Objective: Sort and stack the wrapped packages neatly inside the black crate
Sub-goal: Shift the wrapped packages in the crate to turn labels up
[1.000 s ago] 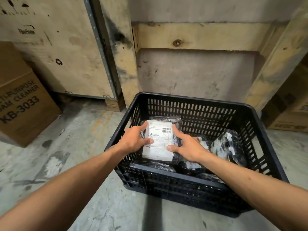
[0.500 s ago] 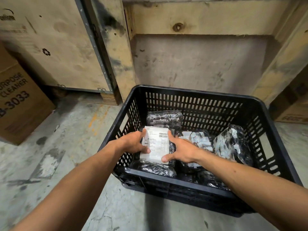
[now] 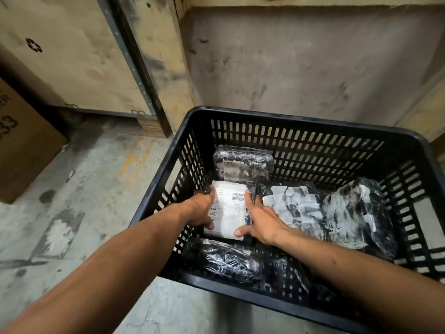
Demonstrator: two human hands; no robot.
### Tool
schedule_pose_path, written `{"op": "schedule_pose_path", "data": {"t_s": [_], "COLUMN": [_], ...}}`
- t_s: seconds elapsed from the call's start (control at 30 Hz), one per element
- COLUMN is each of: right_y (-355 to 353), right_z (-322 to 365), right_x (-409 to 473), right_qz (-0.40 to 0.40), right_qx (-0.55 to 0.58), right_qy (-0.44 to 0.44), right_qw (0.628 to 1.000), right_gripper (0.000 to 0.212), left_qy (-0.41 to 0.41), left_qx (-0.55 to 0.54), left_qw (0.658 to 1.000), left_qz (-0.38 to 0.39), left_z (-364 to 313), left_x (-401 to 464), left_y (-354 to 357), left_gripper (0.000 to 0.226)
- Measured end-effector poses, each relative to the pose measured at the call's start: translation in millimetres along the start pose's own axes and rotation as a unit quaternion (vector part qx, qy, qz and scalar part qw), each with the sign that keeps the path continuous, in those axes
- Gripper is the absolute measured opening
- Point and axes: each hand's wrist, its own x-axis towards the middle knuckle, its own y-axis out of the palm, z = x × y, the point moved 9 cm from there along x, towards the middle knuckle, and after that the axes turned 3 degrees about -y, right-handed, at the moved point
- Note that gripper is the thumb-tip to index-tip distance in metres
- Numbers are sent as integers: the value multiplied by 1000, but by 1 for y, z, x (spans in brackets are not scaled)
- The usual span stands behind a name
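A black slatted crate (image 3: 284,116) stands on the concrete floor. Low inside it, at the left, both hands hold a wrapped package with a white shipping label (image 3: 227,210): my left hand (image 3: 201,209) grips its left edge, my right hand (image 3: 260,221) its right edge. Another dark wrapped package (image 3: 243,163) lies behind it at the back left. One more (image 3: 226,260) lies in front near the crate's near wall. A package with torn white labels (image 3: 295,209) lies in the middle, and a bulky one (image 3: 356,213) leans at the right.
A brown cardboard box (image 3: 21,145) stands on the floor at the left. Large plywood crates (image 3: 72,59) and a grey wall (image 3: 301,61) rise close behind the crate. Bare concrete floor (image 3: 91,194) lies to the crate's left.
Both hands have lowered the labelled package from above the crate's rim down into its left side. The view has tilted down and closer.
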Motion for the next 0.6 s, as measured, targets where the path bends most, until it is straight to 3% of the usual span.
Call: {"op": "schedule_pose_path", "data": {"t_s": [0.23, 0.37, 0.6], "right_y": [1, -2, -4], "right_z": [-4, 1, 7], "right_x": [10, 6, -2], "right_qz": [32, 39, 43], "right_qx": [-4, -15, -46], "right_qy": [4, 10, 13], "right_qw": [999, 999, 998], "right_gripper": [122, 120, 130], "left_qy": [-15, -10, -5], "left_qx": [-18, 26, 26], "left_qw": [999, 999, 1000], "left_qz": [33, 42, 11], "left_z": [1, 0, -3], "left_x": [5, 2, -2], "left_y": [-1, -2, -7], "left_gripper": [115, 114, 114]}}
